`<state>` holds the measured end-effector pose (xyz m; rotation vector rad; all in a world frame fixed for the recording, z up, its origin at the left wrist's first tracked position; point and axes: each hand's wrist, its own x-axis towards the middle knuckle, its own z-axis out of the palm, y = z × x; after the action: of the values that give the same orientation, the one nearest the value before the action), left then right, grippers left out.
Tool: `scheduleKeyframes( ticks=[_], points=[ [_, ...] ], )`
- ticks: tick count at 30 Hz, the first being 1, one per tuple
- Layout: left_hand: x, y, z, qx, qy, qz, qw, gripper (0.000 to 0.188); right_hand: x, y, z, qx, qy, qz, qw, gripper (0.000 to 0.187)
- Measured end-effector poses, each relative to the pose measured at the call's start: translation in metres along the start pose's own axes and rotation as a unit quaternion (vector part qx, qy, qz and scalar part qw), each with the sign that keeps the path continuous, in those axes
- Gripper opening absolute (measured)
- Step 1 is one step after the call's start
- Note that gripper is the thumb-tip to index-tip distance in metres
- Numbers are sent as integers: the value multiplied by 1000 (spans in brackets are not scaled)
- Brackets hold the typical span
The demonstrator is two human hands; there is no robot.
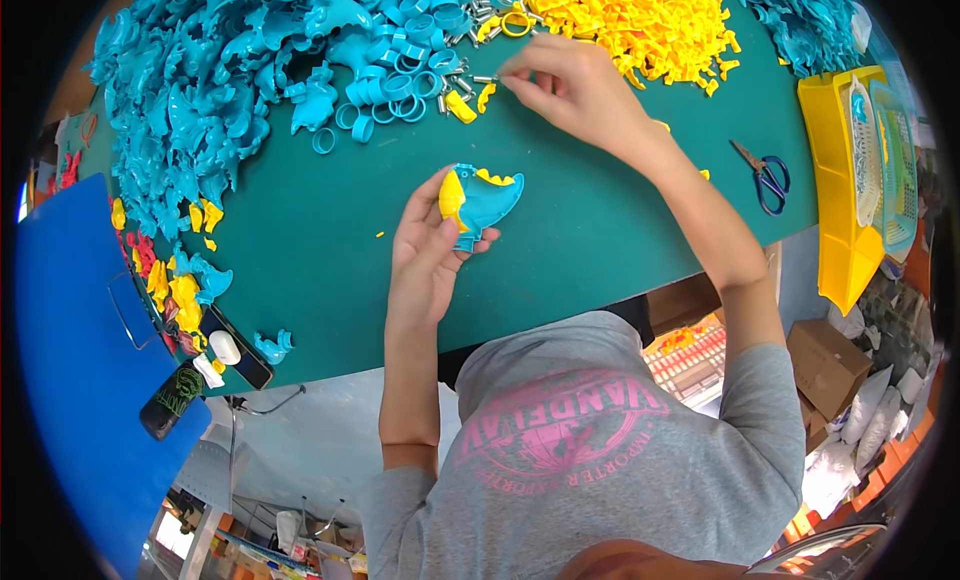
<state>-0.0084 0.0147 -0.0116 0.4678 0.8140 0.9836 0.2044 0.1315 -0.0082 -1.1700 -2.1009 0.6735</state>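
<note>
My left hand is closed around a blue plastic toy shell half with yellow parts set in it. Its hollow side faces up, and a yellow piece sits at its left edge under my fingers. Farther off, my right hand has its thumb and forefinger pinched at the end of a small silver metal pin. Close by lie more loose pins and a few yellow pieces. Just left of them are several blue rings.
A big heap of blue shell pieces covers the far left. Behind my right hand rises a yellow pile, with another blue heap beyond. Scissors lie right, near a yellow bin. A phone rests at the left edge.
</note>
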Motion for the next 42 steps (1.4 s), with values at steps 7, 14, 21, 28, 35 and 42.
scheduleKeyframes(
  ticks=[7, 14, 21, 28, 35, 42],
  points=[
    [0, 1, -2, 8, 35, -9, 999, 44, 31, -1, 12, -155, -94, -43, 983, 10],
    [2, 8, 4, 11, 28, -8, 1000, 43, 21, -14, -13, 118, -89, 19, 989, 12],
    [-1, 4, 10, 0, -23, -25, 999, 43, -13, -48, -24, 408, -216, 225, 858, 10],
    [-6, 0, 13, -6, -43, -28, 999, 42, -18, -45, -27, 440, -256, 235, 828, 10],
    [-12, 3, 20, 28, -37, -23, 999, 41, -22, -44, -27, 407, -262, 206, 850, 11],
    [-11, 6, 26, 17, -16, -27, 999, 40, -27, -41, -26, 465, -240, 252, 814, 15]
  ],
)
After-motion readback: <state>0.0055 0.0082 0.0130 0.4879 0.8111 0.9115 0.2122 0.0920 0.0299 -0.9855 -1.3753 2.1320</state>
